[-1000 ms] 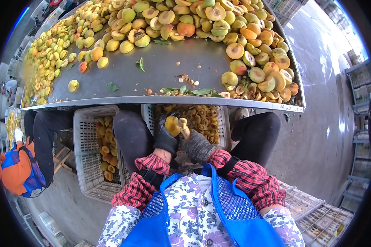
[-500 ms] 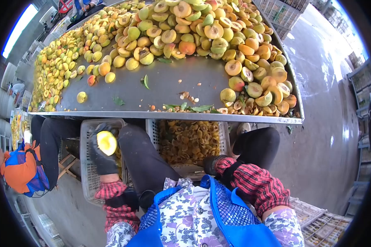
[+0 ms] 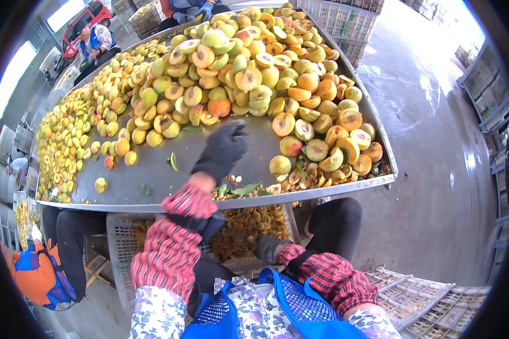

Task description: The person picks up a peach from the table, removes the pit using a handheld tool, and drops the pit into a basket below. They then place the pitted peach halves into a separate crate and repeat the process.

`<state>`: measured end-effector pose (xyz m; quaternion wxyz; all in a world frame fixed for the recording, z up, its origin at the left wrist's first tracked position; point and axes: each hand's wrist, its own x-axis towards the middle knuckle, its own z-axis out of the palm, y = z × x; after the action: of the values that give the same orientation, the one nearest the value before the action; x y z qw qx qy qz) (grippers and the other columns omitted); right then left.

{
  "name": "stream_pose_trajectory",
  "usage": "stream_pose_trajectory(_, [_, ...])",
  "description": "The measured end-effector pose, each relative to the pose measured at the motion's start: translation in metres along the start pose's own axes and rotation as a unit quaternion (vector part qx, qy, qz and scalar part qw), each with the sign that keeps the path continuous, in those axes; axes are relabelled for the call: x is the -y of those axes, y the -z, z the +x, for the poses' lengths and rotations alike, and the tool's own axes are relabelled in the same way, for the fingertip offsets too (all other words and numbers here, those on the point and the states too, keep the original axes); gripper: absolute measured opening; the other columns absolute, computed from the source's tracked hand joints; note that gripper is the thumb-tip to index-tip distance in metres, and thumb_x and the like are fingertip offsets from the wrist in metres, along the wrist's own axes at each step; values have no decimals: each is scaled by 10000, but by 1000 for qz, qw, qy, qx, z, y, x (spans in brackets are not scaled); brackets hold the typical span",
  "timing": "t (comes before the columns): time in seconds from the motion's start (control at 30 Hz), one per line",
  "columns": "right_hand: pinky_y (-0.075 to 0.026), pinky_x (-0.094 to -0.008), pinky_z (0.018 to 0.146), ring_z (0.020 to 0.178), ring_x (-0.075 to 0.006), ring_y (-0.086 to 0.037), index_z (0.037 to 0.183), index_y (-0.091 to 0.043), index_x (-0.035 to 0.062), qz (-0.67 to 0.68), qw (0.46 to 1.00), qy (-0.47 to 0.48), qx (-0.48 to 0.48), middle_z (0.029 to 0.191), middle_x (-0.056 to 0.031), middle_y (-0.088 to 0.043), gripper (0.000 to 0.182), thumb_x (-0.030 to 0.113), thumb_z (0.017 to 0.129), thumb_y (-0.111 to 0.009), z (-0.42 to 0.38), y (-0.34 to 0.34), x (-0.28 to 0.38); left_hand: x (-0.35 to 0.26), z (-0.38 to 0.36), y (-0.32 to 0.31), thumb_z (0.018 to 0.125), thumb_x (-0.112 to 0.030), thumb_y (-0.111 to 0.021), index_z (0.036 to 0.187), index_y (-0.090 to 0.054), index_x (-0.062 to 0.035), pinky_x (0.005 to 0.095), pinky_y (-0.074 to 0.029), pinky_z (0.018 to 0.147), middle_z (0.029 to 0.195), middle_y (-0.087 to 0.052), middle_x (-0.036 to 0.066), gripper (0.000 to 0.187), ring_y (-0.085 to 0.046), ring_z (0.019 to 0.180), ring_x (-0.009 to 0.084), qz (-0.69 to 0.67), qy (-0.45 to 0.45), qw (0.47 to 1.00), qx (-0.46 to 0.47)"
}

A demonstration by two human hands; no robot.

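My left hand (image 3: 223, 150), in a black glove, reaches over the metal table (image 3: 195, 161) just short of the heap of halved peaches (image 3: 249, 79). Its back faces me and its fingers are smeared by motion. No fruit shows in it. My right hand (image 3: 270, 248), in a grey glove, is low beneath the table's front edge, beside a crate of brownish peach pieces (image 3: 246, 229). Its fingers look curled, and whatever they may hold is hidden. Leaves (image 3: 246, 189) and loose pits lie by the front rim, below my left hand.
A pale plastic crate (image 3: 121, 248) stands under the table at left. At right are slatted crates (image 3: 413, 294) and concrete floor (image 3: 430, 186). A person in orange and blue (image 3: 37, 277) sits at left; others (image 3: 93, 48) work at the far side, near stacked crates (image 3: 345, 25).
My left hand has risen from above the left crate to over the table; the peach half seen at it before no longer shows there. My view has shifted, and the right hand stays low.
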<state>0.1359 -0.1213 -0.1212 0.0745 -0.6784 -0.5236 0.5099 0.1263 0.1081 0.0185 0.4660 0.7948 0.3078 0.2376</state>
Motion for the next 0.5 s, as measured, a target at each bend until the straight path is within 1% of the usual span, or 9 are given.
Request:
stream_pose_trajectory(0.03, [-451,-422,708,821,-374,-570,908,-568,-19,15,1000,-3,-10,829,-231,-593,343,284,769,-488,-4,2,2,2,23,-22,744,-161,-585,1062,-526,13,222,-439,623,814,-573,29,367,-504,680,82,27,-60,998,-4])
stream_pose_trajectory(0.1, [-450,-427,710,820,-375,-570,905,-576,-17,24,999,-16,-22,835,-230,-593,346,290,769,-490,0,-1,-1,1,60,-60,729,-247,-620,1103,-497,7,266,-455,703,902,-585,94,469,-556,777,155,70,-21,997,0])
stream_pose_trajectory(0.17, [-450,-428,712,820,-375,-571,914,-583,-10,14,999,-37,-23,848,-229,-593,349,292,765,-495,10,-12,-6,0,80,-94,683,-306,-650,1139,-460,11,336,-411,819,1017,-549,179,587,-525,936,267,133,47,989,-37])
stream_pose_trajectory(0.2, [-450,-428,715,823,-374,-570,925,-582,-8,3,1000,-22,-4,854,-227,-593,351,291,761,-499,11,-12,-5,2,89,-106,660,-336,-664,1157,-441,13,371,-389,877,1075,-532,222,647,-510,1015,322,165,83,981,-54])
stream_pose_trajectory(0.27, [-451,-426,720,829,-372,-570,947,-580,-3,-20,999,7,36,866,-224,-593,359,288,751,-506,7,-6,-4,27,99,-131,626,-348,-694,1200,-385,9,373,-375,900,1105,-507,237,743,-489,1041,337,139,76,983,-96])
stream_pose_trajectory(0.3, [-451,-423,720,835,-364,-571,961,-577,-6,-8,998,36,59,875,-218,-594,362,272,736,-519,-11,20,12,20,97,-135,628,-330,-705,1172,-411,26,361,-391,886,1091,-522,228,713,-506,1025,329,138,85,979,-121])
stream_pose_trajectory(0.4, [-450,-423,718,835,-362,-571,968,-571,-2,-2,995,68,68,880,-216,-595,364,266,728,-524,9,-7,-2,35,92,-134,640,-311,-706,1150,-438,30,345,-417,853,1067,-541,214,669,-532,995,303,-26,96,984,-151])
stream_pose_trajectory(0.43, [-449,-424,717,834,-362,-571,973,-569,0,1,996,63,62,879,-217,-594,365,265,725,-526,10,-10,-4,38,88,-130,649,-295,-706,1129,-466,20,329,-437,817,1052,-555,194,621,-554,953,273,-27,95,985,-141])
stream_pose_trajectory(0.5, [-448,-425,714,831,-363,-571,982,-564,5,5,997,55,49,879,-218,-593,369,261,718,-529,3,-4,4,46,85,-127,655,-291,-699,1134,-468,14,328,-437,812,1052,-557,190,614,-557,943,268,-53,138,986,-78])
